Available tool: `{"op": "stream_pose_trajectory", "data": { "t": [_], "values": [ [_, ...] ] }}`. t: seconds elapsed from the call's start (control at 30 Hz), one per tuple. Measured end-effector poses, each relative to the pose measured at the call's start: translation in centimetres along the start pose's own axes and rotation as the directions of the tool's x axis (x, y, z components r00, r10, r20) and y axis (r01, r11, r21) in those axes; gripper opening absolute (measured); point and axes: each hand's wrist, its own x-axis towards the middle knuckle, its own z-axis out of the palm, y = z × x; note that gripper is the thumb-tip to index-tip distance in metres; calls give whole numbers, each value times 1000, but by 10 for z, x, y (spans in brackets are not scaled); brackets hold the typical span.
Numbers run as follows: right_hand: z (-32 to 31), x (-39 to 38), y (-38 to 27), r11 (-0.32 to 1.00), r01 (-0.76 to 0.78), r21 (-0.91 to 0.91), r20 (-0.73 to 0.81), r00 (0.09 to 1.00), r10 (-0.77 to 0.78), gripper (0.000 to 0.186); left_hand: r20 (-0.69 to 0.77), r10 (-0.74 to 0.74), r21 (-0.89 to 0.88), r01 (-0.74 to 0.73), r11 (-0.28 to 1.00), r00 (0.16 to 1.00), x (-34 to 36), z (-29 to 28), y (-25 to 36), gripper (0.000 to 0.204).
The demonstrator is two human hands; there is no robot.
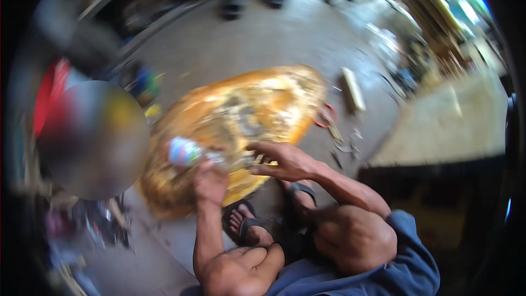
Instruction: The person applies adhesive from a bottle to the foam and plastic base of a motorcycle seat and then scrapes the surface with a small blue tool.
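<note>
A clear bottle (185, 152) with a white, blue and pink label lies tilted in my left hand (211, 182), its fingers wrapped round it. The clear end points towards my right hand (290, 160), whose fingers are spread and bent close to it. Whether the right fingertips touch the bottle is blurred. Beneath both hands lies a large, long, glossy orange-yellow slab (216, 96), its top rough with grey and whitish patches. I squat at its near side, my sandalled feet close to the edge.
Right of the slab lie a red-handled tool (327, 114), a pale block (353, 90) and small scraps on the floor. A pale board-like surface (449, 123) stands at the right. Someone's feet (231, 8) show at the far side. Blurred clutter lines the left.
</note>
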Motion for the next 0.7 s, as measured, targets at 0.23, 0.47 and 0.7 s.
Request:
{"op": "stream_pose_trajectory", "data": {
  "t": [0.23, 0.47, 0.7],
  "values": [
    [96, -131, 44, 912, -250, 324, -290, 892, 347, 48, -124, -254, 397, 283, 873, 959, -7, -19, 1, 57],
    [92, -297, -6, 703, -469, 535, -466, 531, 708, 43, -101, -688, 485, 639, 596, 718, -36, 62, -97, 62],
    [170, -403, -15, 514, -701, 495, -482, 271, 833, 48, -211, -744, 423, 745, 515, 634, -74, 53, -130, 62]
  ]
}}
